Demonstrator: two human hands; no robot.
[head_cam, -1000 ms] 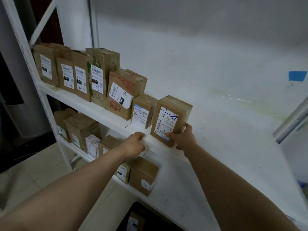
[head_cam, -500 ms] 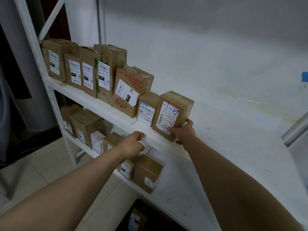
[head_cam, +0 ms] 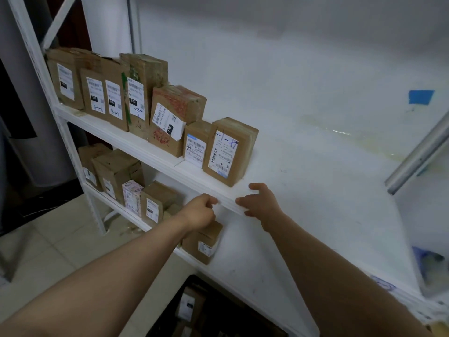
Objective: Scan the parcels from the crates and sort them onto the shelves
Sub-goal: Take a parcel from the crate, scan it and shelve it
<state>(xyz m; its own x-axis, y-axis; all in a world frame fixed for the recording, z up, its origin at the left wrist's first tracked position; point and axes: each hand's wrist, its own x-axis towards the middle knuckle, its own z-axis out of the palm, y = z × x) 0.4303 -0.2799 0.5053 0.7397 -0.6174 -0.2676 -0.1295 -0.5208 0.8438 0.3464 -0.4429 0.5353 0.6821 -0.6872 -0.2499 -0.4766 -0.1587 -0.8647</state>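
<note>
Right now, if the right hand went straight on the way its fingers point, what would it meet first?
Probably the end parcel: the right hand hovers open at the front of the shelf, fingers aimed up at that parcel's lower right corner. Depth is unclear; it might slip past.

On upper shelf [head_cam: 145,152], row of upright brown parcels [head_cam: 136,98] with white labels; at its right end, parcel with blue pen marks [head_cam: 229,152], free of both hands. Near shelf front edge: right hand [head_cam: 261,203], fingers loosely spread; left hand [head_cam: 199,212], fingers curled, nothing inside. Below, dark crate [head_cam: 230,312].
</note>
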